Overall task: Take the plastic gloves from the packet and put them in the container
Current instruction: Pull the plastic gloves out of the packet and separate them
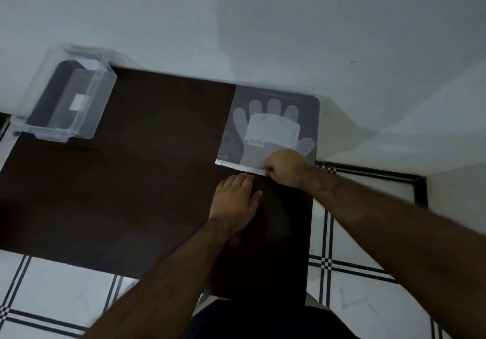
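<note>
A clear packet of plastic gloves (pixel 271 125) lies flat at the far right corner of the dark table (pixel 147 175), a hand shape and a white label showing through it. My right hand (pixel 285 169) is closed, pinching the white strip along the packet's near edge. Just below that strip my left hand (pixel 236 201) lies flat on the table, fingers together, holding nothing. An open clear plastic container (pixel 65 96) with a small white label stands at the far left corner, overhanging the table edge.
A pale wall runs behind the table. White floor tiles with black stripes (pixel 355 280) show to the right and in front. A dark frame (pixel 418 188) stands on the floor beyond the table's right edge.
</note>
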A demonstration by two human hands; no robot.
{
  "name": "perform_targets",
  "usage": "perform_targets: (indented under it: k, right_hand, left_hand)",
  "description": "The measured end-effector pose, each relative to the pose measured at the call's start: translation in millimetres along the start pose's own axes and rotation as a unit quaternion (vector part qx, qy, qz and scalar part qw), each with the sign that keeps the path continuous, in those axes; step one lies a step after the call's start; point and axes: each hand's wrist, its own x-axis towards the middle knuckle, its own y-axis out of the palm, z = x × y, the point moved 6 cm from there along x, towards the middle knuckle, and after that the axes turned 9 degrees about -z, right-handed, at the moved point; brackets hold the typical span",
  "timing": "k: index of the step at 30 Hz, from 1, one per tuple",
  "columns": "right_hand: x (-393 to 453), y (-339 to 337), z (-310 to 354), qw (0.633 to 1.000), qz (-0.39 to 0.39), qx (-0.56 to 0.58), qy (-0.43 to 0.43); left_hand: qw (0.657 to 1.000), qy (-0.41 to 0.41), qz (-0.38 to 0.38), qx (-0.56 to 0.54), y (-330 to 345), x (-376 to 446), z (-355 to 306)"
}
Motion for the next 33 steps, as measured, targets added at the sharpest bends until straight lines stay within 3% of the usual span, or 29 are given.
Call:
perform_targets:
  k: [8, 14, 24, 33]
  right_hand:
    - [4.9, -1.9, -8.7, 0.998, 0.013, 0.044, 0.044]
    - [3.9, -7.7, -11.0, 0.994, -0.042, 0.072, 0.076]
    - [6.4, -11.0, -18.5, 0.980, -0.123, 0.098, 0.122]
    - [7.0, -16.9, -21.0, 0.971, -0.155, 0.100, 0.153]
  left_hand:
    - [0.998, 0.052, -0.009, 0.027, 4.7, 13.1, -5.7]
    - [0.997, 0.060, 0.008, 0.045, 18.5, 22.2, -2.2]
    - [0.999, 0.019, -0.031, 0.016, 7.8, 47.5, 2.0]
    - [0.994, 0.078, -0.018, 0.078, -6.8, 69.9, -4.1]
